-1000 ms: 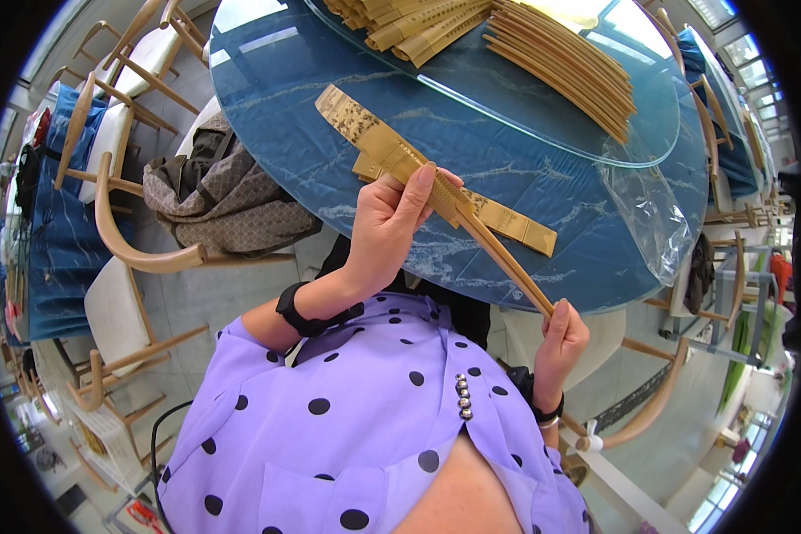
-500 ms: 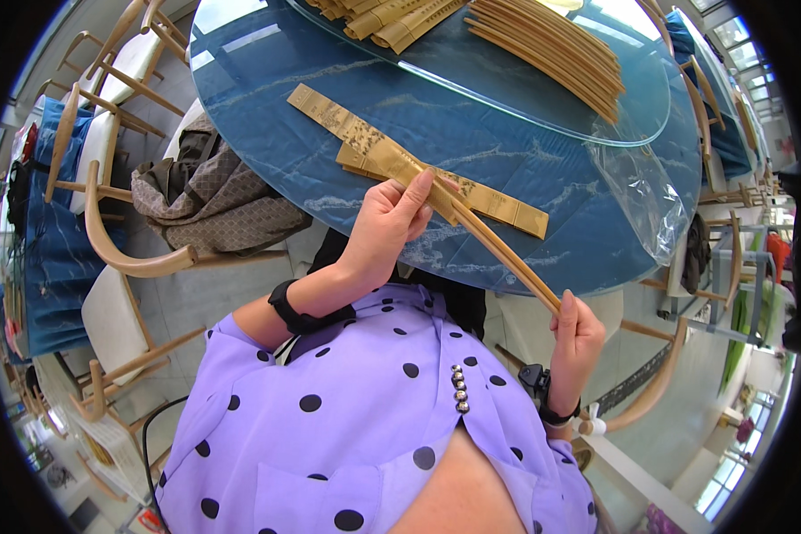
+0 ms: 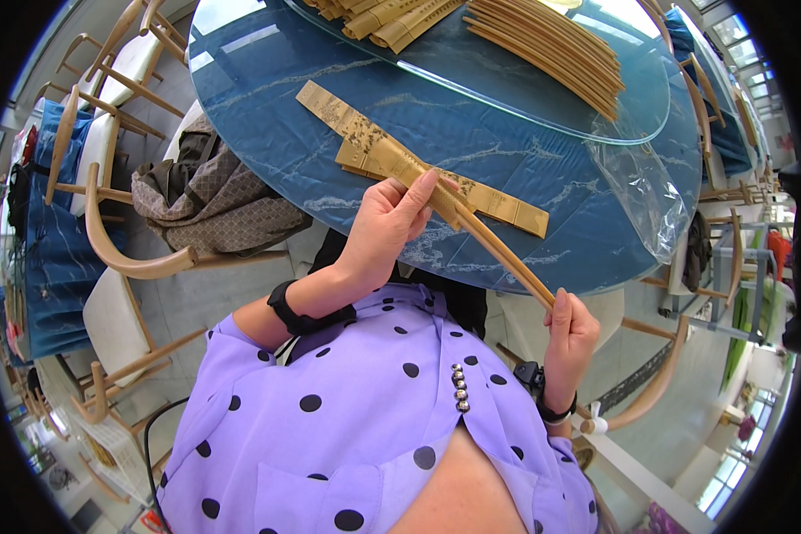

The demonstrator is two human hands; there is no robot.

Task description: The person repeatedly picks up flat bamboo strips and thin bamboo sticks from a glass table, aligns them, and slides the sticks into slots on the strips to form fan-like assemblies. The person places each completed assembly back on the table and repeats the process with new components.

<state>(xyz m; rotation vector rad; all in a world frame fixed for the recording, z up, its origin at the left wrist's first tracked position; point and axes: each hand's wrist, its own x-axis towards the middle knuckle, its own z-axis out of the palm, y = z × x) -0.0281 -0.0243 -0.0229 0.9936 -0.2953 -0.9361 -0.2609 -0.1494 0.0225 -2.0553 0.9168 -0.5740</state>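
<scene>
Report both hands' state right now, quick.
Left hand: closed, pinching the gold paper sleeve.
Right hand: closed, gripping the lower ends of the wooden chopsticks.

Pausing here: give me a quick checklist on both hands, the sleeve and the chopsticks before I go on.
1. Left hand grips the gold paper sleeve: ok, near its lower end.
2. Right hand pinches the chopsticks at their near ends: ok.
3. Chopsticks lined up with the sleeve: ok, roughly one slanting line.
4. Depth inside the sleeve: cannot tell, hidden by paper and fingers.
5. Space beneath clear: not ok, other gold packaging lies crosswise below.
6. Clear plastic bag away from both hands: ok.
</scene>
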